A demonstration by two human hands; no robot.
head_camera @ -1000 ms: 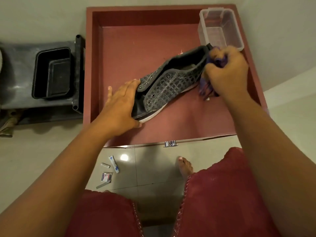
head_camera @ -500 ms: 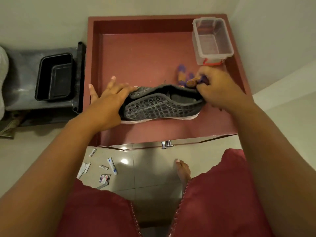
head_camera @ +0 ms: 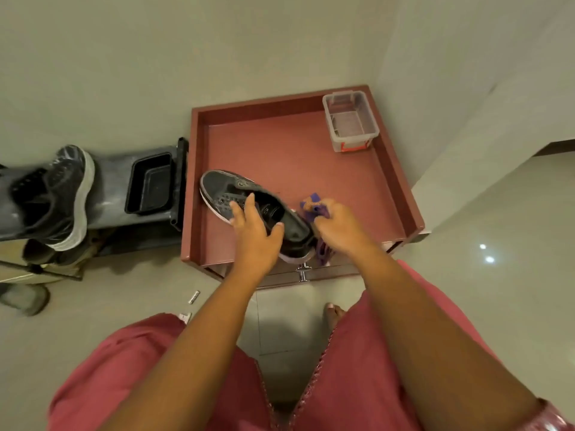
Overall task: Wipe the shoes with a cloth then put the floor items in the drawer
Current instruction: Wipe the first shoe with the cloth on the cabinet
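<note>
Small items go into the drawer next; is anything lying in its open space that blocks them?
Partly: the grey shoe lies across the drawer front and a clear box fills the far right corner.

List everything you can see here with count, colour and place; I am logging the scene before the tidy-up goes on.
drawer: 1, reddish brown, open, against the wall
shoe: 1, dark grey with white sole, in the drawer
cloth: 1, purple with orange, by the shoe's heel
clear box: 1, transparent with red latch, drawer's far right corner
black tray: 1, black, on the grey stand left of the drawer
second shoe: 1, dark grey with white sole, on the stand's left end
small floor items: 2 visible, white, on the floor below the drawer
left hand: 1, grips the shoe's opening
right hand: 1, holds the cloth at the heel
</note>
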